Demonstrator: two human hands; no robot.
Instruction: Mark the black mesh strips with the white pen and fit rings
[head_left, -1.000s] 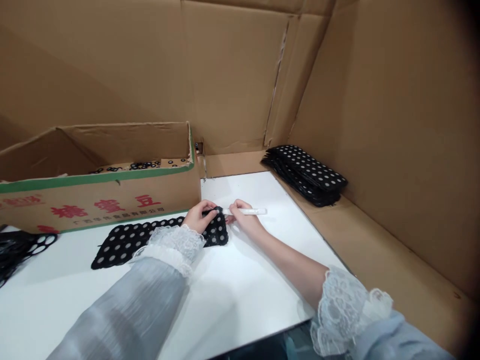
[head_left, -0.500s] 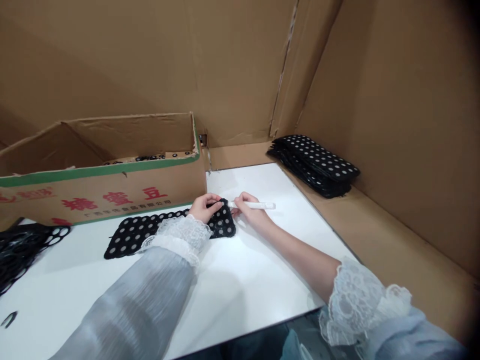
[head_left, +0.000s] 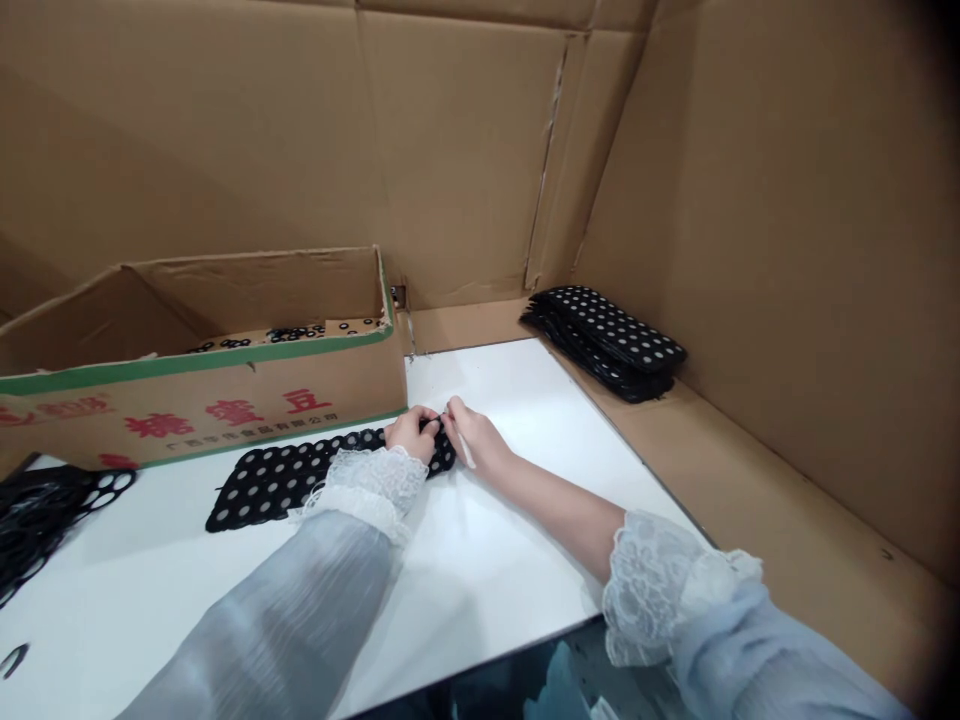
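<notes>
A black sheet with rows of pale round dots [head_left: 262, 485] lies on the white table, partly covered by my left hand and cuff. My left hand [head_left: 410, 434] is closed at the sheet's right end, thumb and fingers pinching its far edge. Right beside it, my right hand [head_left: 480, 440] is closed around a slim white pen-shaped tool [head_left: 466, 452], which now slants down along the palm. The right fingertips meet the sheet's edge next to the left thumb. What lies between the fingertips is too small to make out.
An open cardboard box [head_left: 225, 400] with small black rings inside stands at the back left. Black perforated scraps [head_left: 45, 520] lie at the left, near a loose black curved piece [head_left: 13, 660]. Stacked dotted black sheets [head_left: 607, 335] rest at the back right. Cardboard walls [head_left: 450, 160] enclose the table.
The white tool has swung from pointing right to slanting down in my right hand. My right fingers have moved left against the sheet's edge, close to my left hand. The camera view has shifted slightly.
</notes>
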